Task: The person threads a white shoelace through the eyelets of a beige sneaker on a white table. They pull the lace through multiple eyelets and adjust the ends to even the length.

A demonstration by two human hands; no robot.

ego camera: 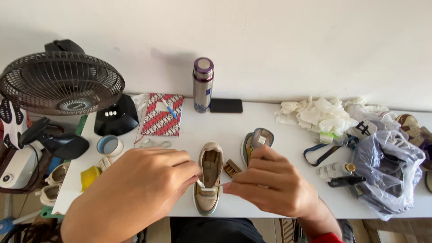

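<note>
White table (279,135) against white wall. Black table fan (63,83) at left rear. Red-and-white patterned notebook (163,115) beside fan base, blue pen (170,108) lying on it. Steel flask with purple cap (203,84) upright near wall; black phone (226,105) flat just beside it. Scissors (154,143) below notebook. Crumpled white tissues (321,114) at right rear. Translucent plastic bag (387,173) at right edge. Small clear bottle (333,170) lying near bag. Tape roll (109,145) at left.
</note>
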